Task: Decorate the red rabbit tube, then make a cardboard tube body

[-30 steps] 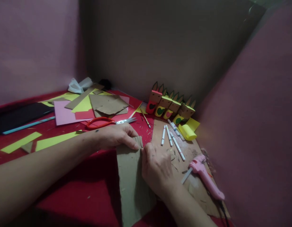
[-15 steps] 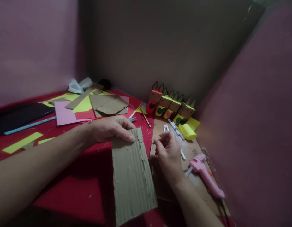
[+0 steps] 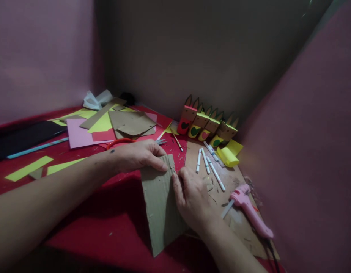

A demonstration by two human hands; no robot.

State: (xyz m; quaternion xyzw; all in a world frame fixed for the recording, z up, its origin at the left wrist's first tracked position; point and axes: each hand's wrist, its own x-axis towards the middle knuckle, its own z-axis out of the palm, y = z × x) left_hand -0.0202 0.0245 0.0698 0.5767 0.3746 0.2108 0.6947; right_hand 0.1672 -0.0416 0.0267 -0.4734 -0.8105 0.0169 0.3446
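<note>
A piece of corrugated cardboard [image 3: 161, 204], its ribs showing, is held up over the red cloth. My left hand [image 3: 145, 155] grips its top edge, thumb on the near face and fingers behind. At the right edge, near the top, my right hand [image 3: 191, 195] pinches the cardboard between thumb and fingers; its palm hides much of that side. Just beyond my left hand lie scissors with orange-red handles [image 3: 120, 141], partly hidden by my wrist.
Several white markers [image 3: 216, 173] and a pink glue gun [image 3: 252, 212] lie on a brown board [image 3: 235, 237] at right. Small decorated figures [image 3: 202, 121] stand against the wall. Cardboard scraps [image 3: 132, 121] and a pink sheet [image 3: 78, 134] are piled at back left. A pencil [image 3: 177, 140] lies mid-table.
My right hand has moved left from beside the cardboard and closed on its right edge. The cardboard has tilted and risen slightly; my left hand keeps its hold.
</note>
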